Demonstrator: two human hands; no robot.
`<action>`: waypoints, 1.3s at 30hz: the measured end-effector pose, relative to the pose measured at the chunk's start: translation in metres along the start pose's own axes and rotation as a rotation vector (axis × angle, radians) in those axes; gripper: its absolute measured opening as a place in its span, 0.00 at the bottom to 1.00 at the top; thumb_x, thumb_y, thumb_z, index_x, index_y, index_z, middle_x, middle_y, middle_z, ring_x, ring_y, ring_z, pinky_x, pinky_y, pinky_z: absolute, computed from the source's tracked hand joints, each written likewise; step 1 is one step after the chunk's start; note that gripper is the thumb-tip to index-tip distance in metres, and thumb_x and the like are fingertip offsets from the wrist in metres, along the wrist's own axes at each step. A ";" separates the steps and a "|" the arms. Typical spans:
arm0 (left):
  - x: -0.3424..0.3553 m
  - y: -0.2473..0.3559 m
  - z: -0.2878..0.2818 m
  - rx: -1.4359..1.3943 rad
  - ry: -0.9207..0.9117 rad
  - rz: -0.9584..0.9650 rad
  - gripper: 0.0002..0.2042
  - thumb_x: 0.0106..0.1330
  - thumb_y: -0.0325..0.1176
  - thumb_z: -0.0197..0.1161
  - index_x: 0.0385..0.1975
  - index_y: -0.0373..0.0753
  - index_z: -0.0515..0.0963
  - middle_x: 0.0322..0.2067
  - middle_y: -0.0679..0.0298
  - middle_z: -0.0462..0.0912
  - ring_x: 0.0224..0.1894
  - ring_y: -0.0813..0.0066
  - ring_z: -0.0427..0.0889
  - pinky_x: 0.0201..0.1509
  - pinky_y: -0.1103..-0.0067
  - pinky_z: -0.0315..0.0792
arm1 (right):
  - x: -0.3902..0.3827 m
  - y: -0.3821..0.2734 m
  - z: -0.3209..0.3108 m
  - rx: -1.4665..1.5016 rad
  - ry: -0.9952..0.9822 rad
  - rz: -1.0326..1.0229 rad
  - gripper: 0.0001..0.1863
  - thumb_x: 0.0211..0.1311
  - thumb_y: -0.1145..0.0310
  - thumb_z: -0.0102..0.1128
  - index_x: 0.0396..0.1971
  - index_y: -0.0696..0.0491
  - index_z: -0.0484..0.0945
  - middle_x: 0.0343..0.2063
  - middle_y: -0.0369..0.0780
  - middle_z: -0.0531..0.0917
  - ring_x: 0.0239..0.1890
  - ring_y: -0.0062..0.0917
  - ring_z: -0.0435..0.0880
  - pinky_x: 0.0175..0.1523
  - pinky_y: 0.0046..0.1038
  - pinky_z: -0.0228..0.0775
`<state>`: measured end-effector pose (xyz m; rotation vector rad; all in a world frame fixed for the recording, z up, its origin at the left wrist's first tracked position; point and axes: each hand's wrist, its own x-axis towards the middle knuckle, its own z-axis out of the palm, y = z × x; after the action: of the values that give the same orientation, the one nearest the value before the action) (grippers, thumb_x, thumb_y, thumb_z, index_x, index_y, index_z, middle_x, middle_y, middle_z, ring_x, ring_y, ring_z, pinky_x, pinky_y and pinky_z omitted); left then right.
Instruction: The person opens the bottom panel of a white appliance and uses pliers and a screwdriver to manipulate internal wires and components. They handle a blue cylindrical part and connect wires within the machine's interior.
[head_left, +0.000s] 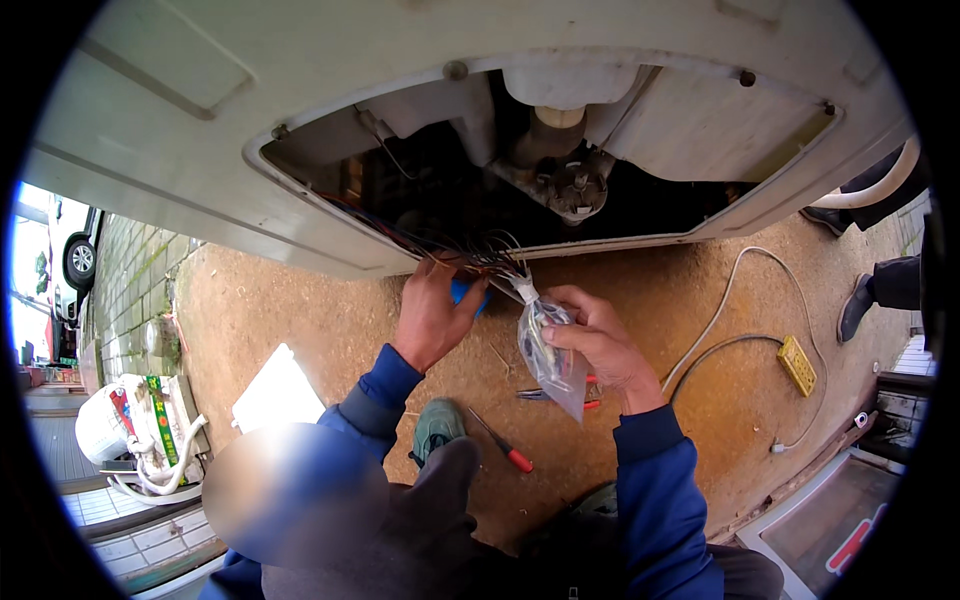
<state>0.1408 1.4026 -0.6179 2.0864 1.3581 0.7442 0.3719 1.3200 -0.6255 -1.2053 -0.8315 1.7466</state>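
Observation:
A white cabinet (160,80) has an open hatch, with pipework and a metal fitting (578,185) inside. A bundle of thin wires (490,255) hangs over its lower edge, its end entering a clear plastic bag (560,380) with a white band at the neck. My left hand (435,310) is closed on the wires at that edge, beside a blue object (470,298) half hidden behind it. My right hand (610,345) grips the bag, thumb across its front; cable ends show through the plastic.
A red-handled screwdriver (517,459), pliers (532,395), a white sheet (262,405) and a yellow power strip (796,365) with cords lie on the ground. Piled items (140,440) are at left, a car (82,262) beyond. Another person's shoe (855,305) is at right.

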 end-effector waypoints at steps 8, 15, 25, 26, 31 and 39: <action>-0.028 0.025 -0.011 -0.618 -0.136 -0.551 0.13 0.68 0.32 0.67 0.45 0.31 0.77 0.27 0.69 0.79 0.30 0.85 0.76 0.32 0.82 0.72 | 0.001 -0.012 0.004 -0.022 0.068 -0.074 0.28 0.56 0.66 0.69 0.56 0.62 0.76 0.43 0.42 0.84 0.44 0.25 0.83 0.49 0.27 0.76; -0.047 -0.007 -0.002 -0.584 -0.245 -0.426 0.16 0.72 0.35 0.64 0.51 0.29 0.76 0.40 0.66 0.81 0.40 0.85 0.74 0.42 0.83 0.71 | -0.002 -0.017 0.022 -0.581 0.214 -0.242 0.31 0.48 0.63 0.70 0.55 0.58 0.78 0.39 0.51 0.87 0.39 0.41 0.87 0.48 0.35 0.78; -0.049 -0.012 0.000 -0.530 -0.206 -0.361 0.17 0.70 0.32 0.65 0.53 0.27 0.76 0.35 0.68 0.80 0.36 0.84 0.74 0.39 0.83 0.71 | -0.004 -0.014 0.024 -0.636 0.232 -0.242 0.29 0.51 0.61 0.69 0.53 0.57 0.77 0.37 0.53 0.86 0.40 0.48 0.86 0.47 0.40 0.78; -0.050 -0.011 0.001 -0.532 -0.175 -0.346 0.17 0.70 0.32 0.65 0.53 0.27 0.76 0.36 0.67 0.80 0.36 0.84 0.74 0.40 0.82 0.72 | -0.004 -0.014 0.024 -0.633 0.233 -0.239 0.29 0.51 0.61 0.69 0.53 0.57 0.77 0.37 0.53 0.86 0.40 0.48 0.86 0.47 0.40 0.78; -0.049 0.002 0.003 -0.415 -0.104 -0.308 0.18 0.69 0.30 0.63 0.55 0.28 0.74 0.45 0.57 0.82 0.44 0.73 0.79 0.50 0.76 0.74 | -0.004 -0.012 0.024 -0.642 0.255 -0.247 0.29 0.52 0.63 0.69 0.54 0.58 0.77 0.36 0.53 0.86 0.40 0.49 0.86 0.47 0.42 0.77; -0.021 0.085 -0.012 0.186 0.171 0.276 0.22 0.64 0.27 0.63 0.59 0.33 0.72 0.59 0.43 0.70 0.61 0.43 0.69 0.65 0.59 0.65 | -0.002 -0.002 0.049 -1.005 0.312 -0.262 0.24 0.56 0.62 0.67 0.49 0.59 0.73 0.39 0.53 0.82 0.39 0.53 0.84 0.41 0.48 0.78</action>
<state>0.1791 1.3552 -0.5536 2.4383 1.2828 0.9609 0.3268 1.3161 -0.6075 -1.8205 -1.6611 0.8501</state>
